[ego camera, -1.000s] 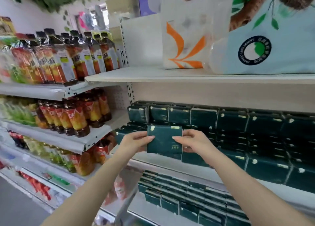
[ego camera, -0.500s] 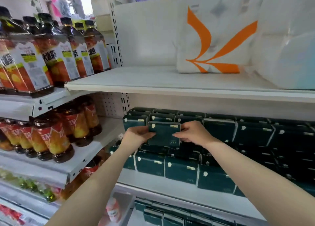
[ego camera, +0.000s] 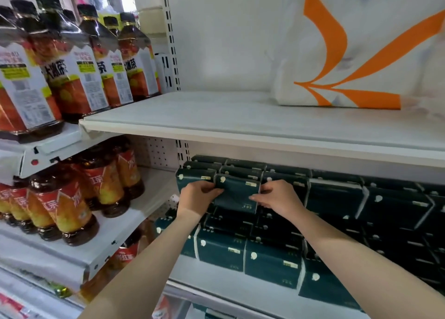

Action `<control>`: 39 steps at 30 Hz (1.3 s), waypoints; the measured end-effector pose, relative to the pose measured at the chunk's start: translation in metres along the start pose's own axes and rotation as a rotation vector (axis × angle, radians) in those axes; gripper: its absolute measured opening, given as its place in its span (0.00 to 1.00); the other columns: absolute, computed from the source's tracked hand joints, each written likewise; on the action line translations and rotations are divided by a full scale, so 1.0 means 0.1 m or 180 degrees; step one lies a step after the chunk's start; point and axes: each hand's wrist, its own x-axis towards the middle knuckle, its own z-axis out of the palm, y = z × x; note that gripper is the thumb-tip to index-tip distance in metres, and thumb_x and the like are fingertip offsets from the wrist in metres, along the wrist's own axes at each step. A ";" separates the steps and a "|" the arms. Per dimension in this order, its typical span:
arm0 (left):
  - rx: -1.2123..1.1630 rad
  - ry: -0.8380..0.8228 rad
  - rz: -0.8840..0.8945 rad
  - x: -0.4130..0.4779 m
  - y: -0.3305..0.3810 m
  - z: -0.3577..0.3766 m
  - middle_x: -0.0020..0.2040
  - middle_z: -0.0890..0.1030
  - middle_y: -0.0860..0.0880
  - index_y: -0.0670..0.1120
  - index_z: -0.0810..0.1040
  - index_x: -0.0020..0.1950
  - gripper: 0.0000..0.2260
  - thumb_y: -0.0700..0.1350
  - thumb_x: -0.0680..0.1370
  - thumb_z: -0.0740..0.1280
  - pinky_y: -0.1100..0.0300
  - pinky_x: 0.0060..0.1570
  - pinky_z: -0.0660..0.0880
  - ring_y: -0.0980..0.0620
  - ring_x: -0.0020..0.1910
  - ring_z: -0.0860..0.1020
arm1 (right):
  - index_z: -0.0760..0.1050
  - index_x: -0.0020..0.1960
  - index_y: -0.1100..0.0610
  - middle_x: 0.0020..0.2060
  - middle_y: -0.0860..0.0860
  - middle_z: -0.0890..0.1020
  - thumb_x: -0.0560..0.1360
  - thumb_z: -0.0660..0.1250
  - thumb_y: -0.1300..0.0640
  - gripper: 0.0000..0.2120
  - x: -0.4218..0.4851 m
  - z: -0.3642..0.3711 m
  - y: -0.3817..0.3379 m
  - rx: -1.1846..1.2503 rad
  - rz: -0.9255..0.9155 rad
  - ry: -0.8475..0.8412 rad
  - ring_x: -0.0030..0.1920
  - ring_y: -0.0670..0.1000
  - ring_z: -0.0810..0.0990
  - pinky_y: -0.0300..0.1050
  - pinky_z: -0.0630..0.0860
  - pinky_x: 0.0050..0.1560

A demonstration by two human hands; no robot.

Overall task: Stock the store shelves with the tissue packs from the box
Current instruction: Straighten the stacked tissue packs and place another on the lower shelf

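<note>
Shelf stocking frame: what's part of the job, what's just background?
Job: held tissue pack, gripped by left hand and right hand; stacked tissue packs; their shelf.
Background: tea bottles at left; white-and-orange pack on the upper shelf.

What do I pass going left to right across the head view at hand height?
Tea bottles → left hand → held pack → right hand → stacked packs.
</note>
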 end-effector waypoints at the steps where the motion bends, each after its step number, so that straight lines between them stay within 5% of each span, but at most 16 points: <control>1: 0.0026 -0.0022 0.0042 0.01 -0.01 0.01 0.45 0.86 0.55 0.47 0.86 0.55 0.13 0.52 0.74 0.77 0.70 0.46 0.76 0.61 0.44 0.81 | 0.86 0.44 0.60 0.37 0.55 0.86 0.70 0.79 0.53 0.10 0.01 -0.01 0.00 0.0011 -0.0005 0.0024 0.41 0.55 0.86 0.56 0.82 0.51; 8: -0.0016 0.0093 0.0107 0.03 -0.09 0.06 0.44 0.85 0.58 0.50 0.85 0.53 0.13 0.54 0.72 0.78 0.65 0.45 0.78 0.61 0.44 0.81 | 0.84 0.40 0.57 0.35 0.52 0.84 0.70 0.78 0.49 0.11 -0.01 0.00 0.00 -0.0203 -0.0268 0.0267 0.43 0.51 0.84 0.50 0.80 0.49; 15: -0.0298 0.0190 0.0144 0.00 -0.11 0.13 0.42 0.82 0.65 0.53 0.83 0.50 0.13 0.54 0.70 0.80 0.80 0.40 0.71 0.73 0.43 0.78 | 0.84 0.44 0.58 0.37 0.49 0.84 0.70 0.78 0.50 0.11 -0.06 -0.01 0.04 -0.0185 -0.0414 0.0427 0.40 0.46 0.82 0.44 0.78 0.45; 20: -0.0460 0.0292 0.0156 0.00 -0.18 0.21 0.46 0.84 0.59 0.49 0.84 0.55 0.16 0.54 0.71 0.79 0.69 0.47 0.77 0.64 0.46 0.81 | 0.82 0.47 0.58 0.41 0.47 0.84 0.69 0.79 0.50 0.14 -0.07 0.01 0.09 -0.0180 -0.0328 0.0486 0.42 0.45 0.82 0.38 0.77 0.45; 30: -0.0409 0.0204 -0.0051 0.01 -0.20 0.19 0.42 0.84 0.58 0.51 0.84 0.48 0.10 0.52 0.72 0.79 0.74 0.37 0.73 0.63 0.42 0.81 | 0.77 0.38 0.60 0.36 0.55 0.84 0.72 0.75 0.45 0.18 -0.09 0.04 0.03 -0.0737 -0.0170 0.0476 0.45 0.55 0.84 0.55 0.80 0.48; 39: -0.0629 0.0098 -0.0365 -0.14 -0.11 0.12 0.44 0.85 0.58 0.50 0.84 0.52 0.11 0.53 0.74 0.77 0.71 0.40 0.73 0.62 0.45 0.82 | 0.81 0.43 0.55 0.39 0.51 0.85 0.72 0.72 0.38 0.19 -0.26 -0.09 -0.02 -0.0963 -0.0039 0.0446 0.39 0.49 0.82 0.52 0.81 0.44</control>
